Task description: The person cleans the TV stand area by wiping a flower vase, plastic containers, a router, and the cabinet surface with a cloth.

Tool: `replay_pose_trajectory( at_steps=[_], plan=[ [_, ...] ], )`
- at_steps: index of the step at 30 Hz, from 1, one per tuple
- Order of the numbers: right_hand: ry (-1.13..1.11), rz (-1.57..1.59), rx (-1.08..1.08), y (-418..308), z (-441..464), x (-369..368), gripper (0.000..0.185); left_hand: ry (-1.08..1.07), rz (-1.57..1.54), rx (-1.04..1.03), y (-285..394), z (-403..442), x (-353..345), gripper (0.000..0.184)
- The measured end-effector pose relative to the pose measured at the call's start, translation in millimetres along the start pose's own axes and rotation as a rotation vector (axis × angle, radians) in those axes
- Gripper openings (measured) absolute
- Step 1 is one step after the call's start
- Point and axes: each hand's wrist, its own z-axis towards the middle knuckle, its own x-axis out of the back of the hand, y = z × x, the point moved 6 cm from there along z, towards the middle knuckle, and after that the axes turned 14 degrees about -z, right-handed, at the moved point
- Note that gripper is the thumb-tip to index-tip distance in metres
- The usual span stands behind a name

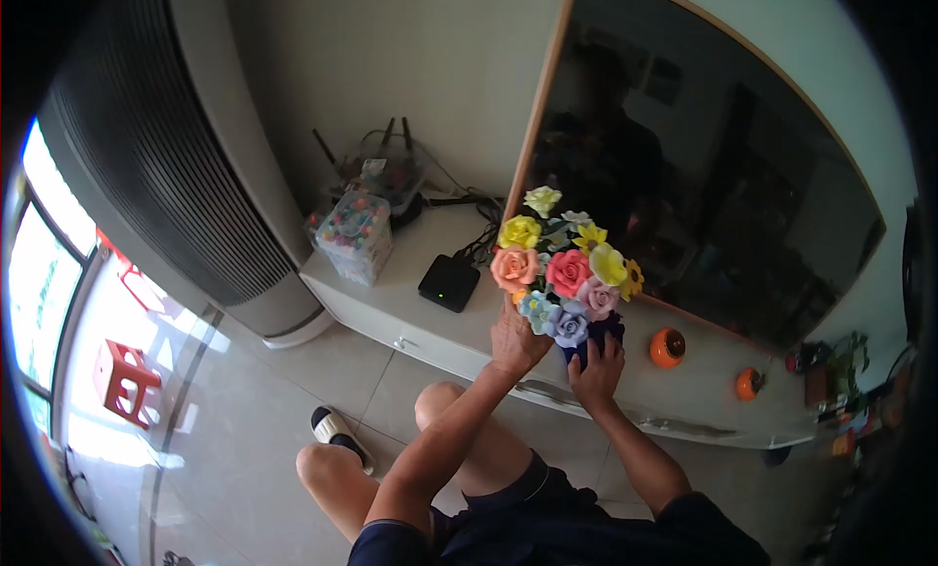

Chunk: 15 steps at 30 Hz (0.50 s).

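A bunch of artificial-looking flowers (568, 273) in yellow, orange, pink, lilac and pale blue stands on the low white cabinet, in front of the TV. Below the blooms shows a dark blue vase (611, 334), partly covered by petals and fingers. My right hand (598, 373) has its fingers wrapped on the near side of this vase. At the left of the bunch, my left hand (518, 341) reaches up against the lower blooms. Its fingertips are hidden behind the flowers, so I cannot see what they grip.
Left on the cabinet (410, 343) are a black box (449, 282) with a green light, a clear tub of colourful pieces (356, 236) and a router with cables. Two orange pots (667, 348) stand right. Behind is the TV (703, 166); a red stool (127, 380) is far left.
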Motion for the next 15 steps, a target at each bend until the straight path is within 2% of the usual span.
replay_pose_trajectory(
  at_steps=[2, 3, 6, 7, 9, 12, 14, 15],
  plan=[
    [0.01, 0.022, -0.017, 1.3, -0.9, 5.4, 0.05, 0.08, -0.014, -0.117, 5.6, 0.7, 5.7, 0.038],
    [0.022, 0.039, -0.02, 1.0, -0.5, 8.6, 0.049, 0.08, 0.0, -0.143, 11.5, 1.4, 8.4, 0.039],
    [0.032, 0.055, -0.03, 4.9, 0.4, 11.1, 0.048, -0.055, 0.131, -0.186, 12.4, 5.6, 5.3, 0.038],
    [0.03, 0.061, -0.033, 5.0, 0.4, 12.8, 0.048, -0.198, 0.086, -0.011, -20.8, 3.4, -14.0, 0.043],
    [0.026, 0.069, -0.04, 5.6, 0.8, 14.8, 0.048, -0.144, 0.129, -0.121, -3.5, 4.4, -5.8, 0.048],
    [0.021, 0.079, -0.052, 6.3, 0.2, 16.4, 0.048, -0.153, 0.07, -0.171, 26.5, 13.4, 6.8, 0.05],
    [0.021, 0.093, -0.056, 7.0, -0.1, 17.0, 0.047, 0.043, 0.139, -0.471, 46.9, 11.3, 16.4, 0.032],
    [0.011, 0.096, -0.061, 7.8, -1.1, 16.4, 0.047, -0.057, -0.133, -0.269, 30.2, 10.4, 13.7, 0.032]
  ],
)
